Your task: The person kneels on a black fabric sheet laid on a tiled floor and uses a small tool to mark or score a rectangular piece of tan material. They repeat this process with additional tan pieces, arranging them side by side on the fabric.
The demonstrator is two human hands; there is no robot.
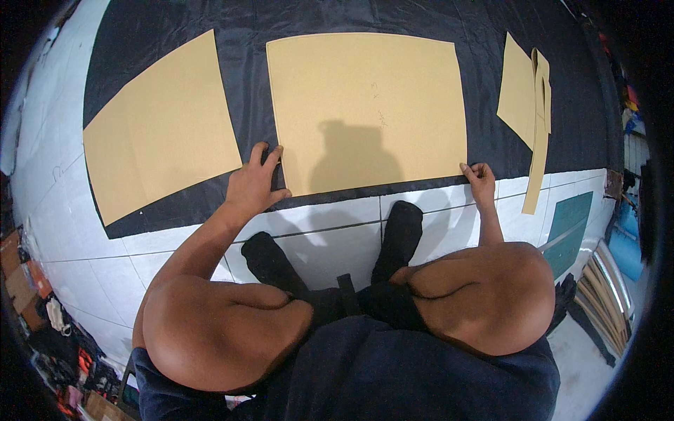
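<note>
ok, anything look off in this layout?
Yes, the narrow tan strip on the right: its near end sticks out past the black cloth onto the white tiles, while the big middle sheet lies fully on cloth.

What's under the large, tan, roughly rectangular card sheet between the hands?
Black cloth-like sheeting shows along every edge of the large tan card sheet, so presumably runs beneath it; anything fully covered cannot be seen.

A green mat [572,208] lies on white tiles [70,175] near long brown strips [602,298], right; boxes [12,254] and a cluttered heap [53,344] line the left.
</note>
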